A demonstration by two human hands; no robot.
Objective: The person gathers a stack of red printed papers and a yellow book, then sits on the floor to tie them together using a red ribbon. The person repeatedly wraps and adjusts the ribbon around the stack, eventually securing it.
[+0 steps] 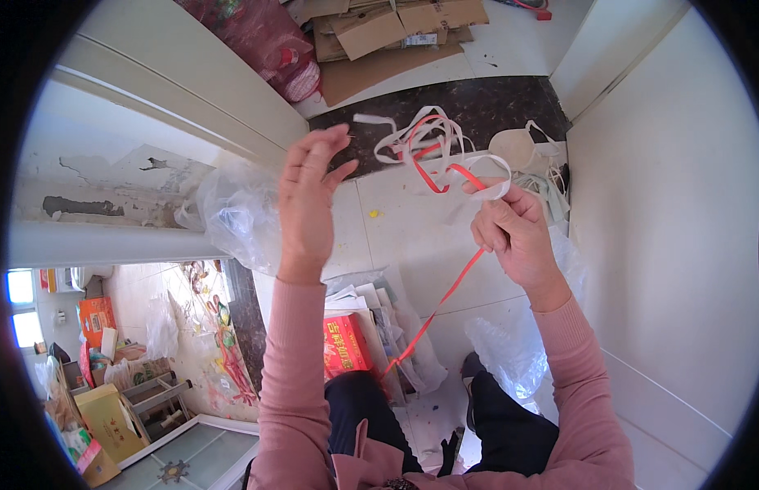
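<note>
My right hand (pixel 508 226) is closed on a tangle of flat ribbon, white (pixel 385 153) and red (pixel 447 297). The loops hang in the air beyond my fingers, over the dark stone threshold. From under that hand a taut length of the red ribbon runs down to a bundle by my knee. The bundle holds papers and flattened card (pixel 373 300) in clear plastic, with a red printed box (pixel 346 346) at its left side. My left hand (pixel 315 184) is raised left of the loops, fingers apart and holding nothing.
Flattened cardboard (pixel 379 30) and a red mesh sack (pixel 263 43) lie beyond the threshold (pixel 367 147). Clear plastic bags (pixel 238 214) lie at the left and at the right (pixel 508 349). A pale cup-shaped fabric item (pixel 513 149) rests near the right door panel (pixel 661 214).
</note>
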